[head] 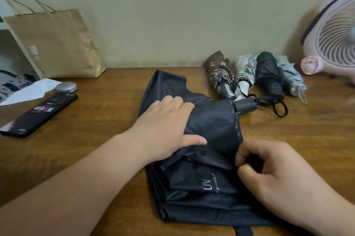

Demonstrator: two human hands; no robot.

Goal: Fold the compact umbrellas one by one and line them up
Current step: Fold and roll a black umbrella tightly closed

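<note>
Wooden table [99,145], contents left to right. Back left corner: brown paper bag [55,43], upright against the wall. Left edge: white paper sheet [32,90], silver oval object [66,87], black phone [38,115] lying flat. Centre to front edge: navy umbrella [209,126], canopy loose and partly pleated, handle toward the back right. Left hand [165,128] lay flat on the canopy, fingers straight, pressing. Right hand [272,176] pinched the canopy's hem between curled fingers and thumb. Back right: four folded umbrellas side by side, brown [218,74], white patterned [245,70], black [269,75], silver [290,78]. Back right corner: pink fan [334,43].
</note>
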